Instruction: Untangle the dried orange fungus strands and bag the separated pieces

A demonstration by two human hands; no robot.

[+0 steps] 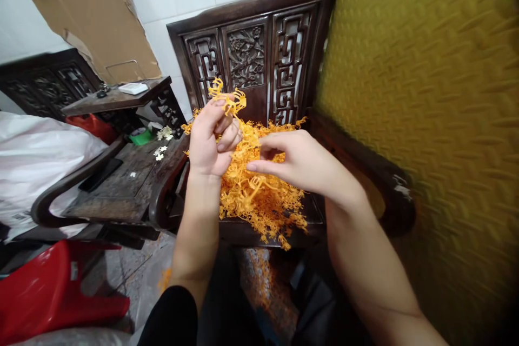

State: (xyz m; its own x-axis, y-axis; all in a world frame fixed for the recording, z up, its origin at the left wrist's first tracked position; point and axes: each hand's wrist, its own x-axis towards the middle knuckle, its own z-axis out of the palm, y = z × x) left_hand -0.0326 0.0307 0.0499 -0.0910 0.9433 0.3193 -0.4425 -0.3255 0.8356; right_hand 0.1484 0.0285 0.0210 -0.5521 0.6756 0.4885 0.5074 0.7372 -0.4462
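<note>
A heap of yellow-orange branched plastic pieces [259, 200] covers the seat of a dark carved wooden chair [253, 94]. Raised above the heap, my left hand [213, 135] has its fingers curled round a yellow branched plastic piece [233, 102] that sticks up past the fingertips. My right hand [290, 159] hovers over the pile just to the right, thumb and fingers apart in a C shape. Between its thumb and fingers I see no held piece. Some of the heap lies hidden behind both hands.
A red plastic stool [52, 286] is at lower left. Beside the chair, a wooden side table [121, 194] carries a green tape roll [140, 135] and small pale pieces [160, 152]. White sacks [44, 157] bulge at far left. A yellow textured panel [421, 81] rises along the right.
</note>
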